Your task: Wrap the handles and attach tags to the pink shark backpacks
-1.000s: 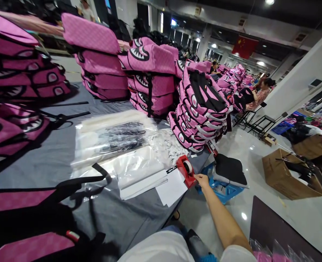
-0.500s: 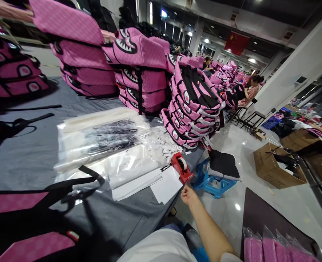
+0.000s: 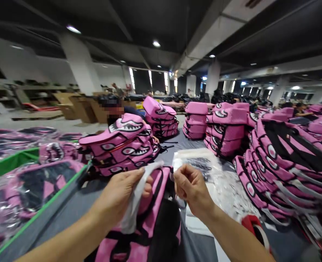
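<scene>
My left hand (image 3: 128, 191) pinches a limp white strip of thin wrapping sheet (image 3: 131, 213), which hangs down between thumb and fingers. Facing it, my right hand (image 3: 190, 187) is closed in a pinch; a small pale bit at its fingertips looks like a piece of tape, though it is barely visible. Below and between both hands is a pink backpack (image 3: 167, 222) with black straps and trim, partly hidden by my left hand and the strip. The red tape dispenser (image 3: 252, 222) sits by my right forearm, partly covered by it.
Clear plastic bags (image 3: 199, 162) lie beyond my right hand. Stacked pink backpacks (image 3: 122, 145) rise to the left, and another stack (image 3: 270, 171) with pale-wrapped handles to the right. A green-edged bin (image 3: 54, 193) holds bagged backpacks. Another person (image 3: 110, 109) is behind the left stack.
My right hand has moved from the tape dispenser to above the backpack. My left hand has come into view with the white strip. The view has swung left and up.
</scene>
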`<state>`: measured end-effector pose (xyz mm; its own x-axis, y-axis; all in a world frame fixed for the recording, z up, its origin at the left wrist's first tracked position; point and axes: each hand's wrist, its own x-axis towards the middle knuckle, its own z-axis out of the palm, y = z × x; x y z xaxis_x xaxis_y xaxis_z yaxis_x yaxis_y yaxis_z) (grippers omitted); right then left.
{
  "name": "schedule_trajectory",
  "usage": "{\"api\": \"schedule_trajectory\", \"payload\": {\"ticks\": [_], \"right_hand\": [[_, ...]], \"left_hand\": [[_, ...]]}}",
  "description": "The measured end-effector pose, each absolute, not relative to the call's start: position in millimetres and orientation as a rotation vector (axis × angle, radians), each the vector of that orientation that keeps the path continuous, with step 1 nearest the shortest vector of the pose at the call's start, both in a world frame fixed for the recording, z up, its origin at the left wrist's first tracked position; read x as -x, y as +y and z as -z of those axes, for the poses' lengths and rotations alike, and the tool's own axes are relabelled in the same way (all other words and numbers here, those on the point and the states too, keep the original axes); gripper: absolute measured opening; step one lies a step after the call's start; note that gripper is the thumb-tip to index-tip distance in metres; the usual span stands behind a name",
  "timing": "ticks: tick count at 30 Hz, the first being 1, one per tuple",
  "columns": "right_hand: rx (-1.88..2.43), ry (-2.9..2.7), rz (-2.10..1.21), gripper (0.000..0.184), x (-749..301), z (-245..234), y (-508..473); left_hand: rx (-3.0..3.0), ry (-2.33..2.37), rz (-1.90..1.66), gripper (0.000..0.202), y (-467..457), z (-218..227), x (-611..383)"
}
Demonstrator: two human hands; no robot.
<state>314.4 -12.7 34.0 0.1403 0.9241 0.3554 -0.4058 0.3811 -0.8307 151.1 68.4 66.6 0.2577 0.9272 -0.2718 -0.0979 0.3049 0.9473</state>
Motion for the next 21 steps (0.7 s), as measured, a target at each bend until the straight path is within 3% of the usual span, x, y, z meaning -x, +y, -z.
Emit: {"api": "schedule_trajectory", "payload": {"ticks": [5, 10, 15, 21], "right_hand": [[0.797, -1.043, -1.091, 0.057, -300.3, -35.0, 22.2], [0.918, -1.051, -1.101, 0.064, -298.8, -29.1, 27.7], [1.004, -1.071, -1.019, 0.064, -298.4, -25.0, 26.8], [1.076, -1.154, -1.169, 0.061, -312.6, -17.8, 18.4]], "left_hand": [[-0.985, 0.945, -0.884, 0.060, 53.4, -69.2, -163.9], [-1.001, 0.802, -0.865, 0.050, 52.5, -58.4, -163.6], [-1.120, 0.763, -0.880, 0.052, 50.0, -53.3, -169.2], [-1.152, 0.824, -0.874, 0.031, 48.0, -59.7, -166.4]]}}
